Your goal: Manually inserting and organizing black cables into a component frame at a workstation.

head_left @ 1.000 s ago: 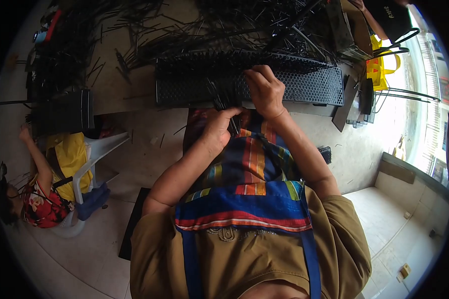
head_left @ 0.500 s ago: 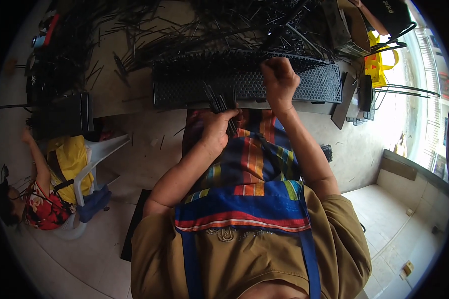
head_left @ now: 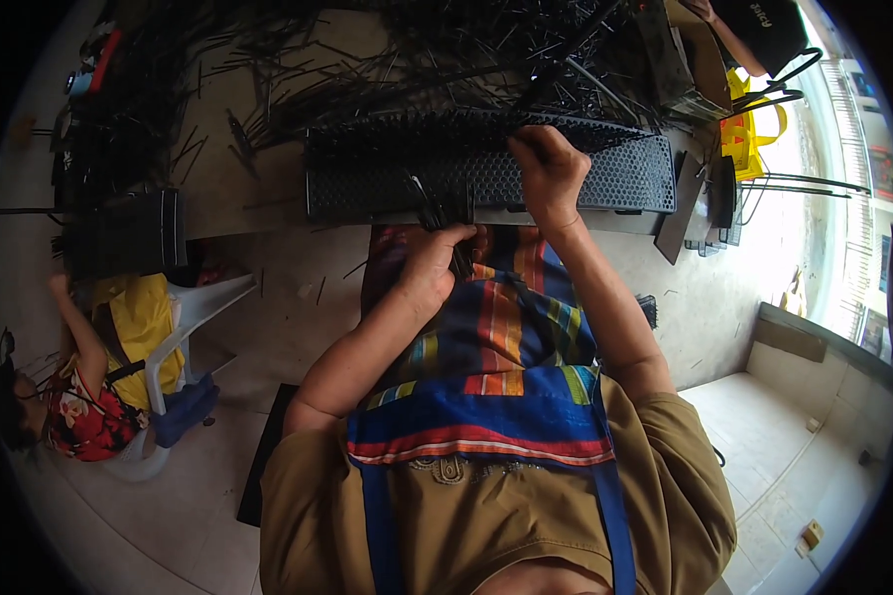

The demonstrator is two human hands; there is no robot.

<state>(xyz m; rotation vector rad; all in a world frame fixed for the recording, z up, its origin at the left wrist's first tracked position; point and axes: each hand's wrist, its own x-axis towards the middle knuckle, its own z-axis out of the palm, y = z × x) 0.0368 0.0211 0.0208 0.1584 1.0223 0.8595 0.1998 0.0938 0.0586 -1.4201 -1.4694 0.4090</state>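
A long black panel (head_left: 357,186) full of small round holes lies along the near edge of the table. Many thin black strips (head_left: 407,129) stand up in a dense row along its far part. My left hand (head_left: 431,268) is closed around a bundle of thin black strips (head_left: 429,201), just in front of the panel's near edge. Over the panel, right of its middle, my right hand (head_left: 556,178) is closed in a pinch, its fingertips by the standing strips. Whatever those fingers hold is too small or hidden to make out.
Loose black strips (head_left: 318,89) cover much of the table (head_left: 223,193). A cardboard box (head_left: 700,74) and a yellow bag (head_left: 744,144) are at the far right. Another person (head_left: 89,412) sits at the left beside a white chair (head_left: 200,312); a further person's arm shows at upper right.
My right hand has come slightly nearer to me and turned, its fingertips now pointing left over the panel. My left hand stays in place with the bundle.
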